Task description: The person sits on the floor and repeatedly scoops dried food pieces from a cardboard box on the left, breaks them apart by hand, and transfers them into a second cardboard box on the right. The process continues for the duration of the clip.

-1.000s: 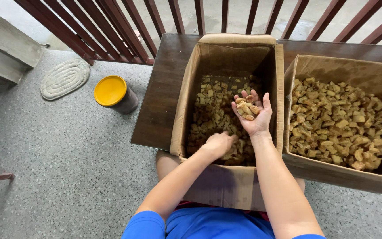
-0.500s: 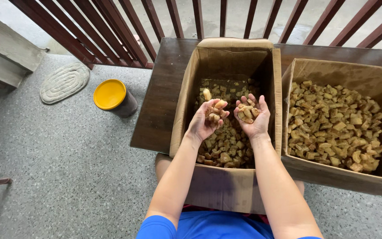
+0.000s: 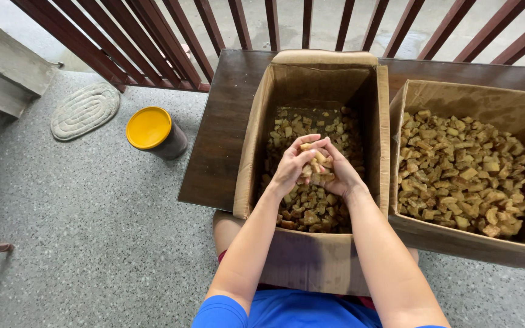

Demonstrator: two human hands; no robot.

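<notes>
The left hand [image 3: 291,163] and the right hand [image 3: 337,171] are cupped together, fingers curled around a heap of small tan chunks [image 3: 315,168] held between the palms. Both hands hang over the middle of a tall open cardboard box [image 3: 252,140], whose bottom is covered with more of the same chunks. At three o'clock from the hands, just beside that box, stands a second, wider box [image 3: 457,246] filled with a thick layer of chunks. Both boxes sit on a dark wooden table [image 3: 220,146]. At nine o'clock, on the speckled floor, stands a dark jar with a yellow lid [image 3: 149,128]; farther out at ten o'clock lies an oval mat [image 3: 84,110]. At twelve o'clock runs a red-brown railing [image 3: 171,36].
</notes>
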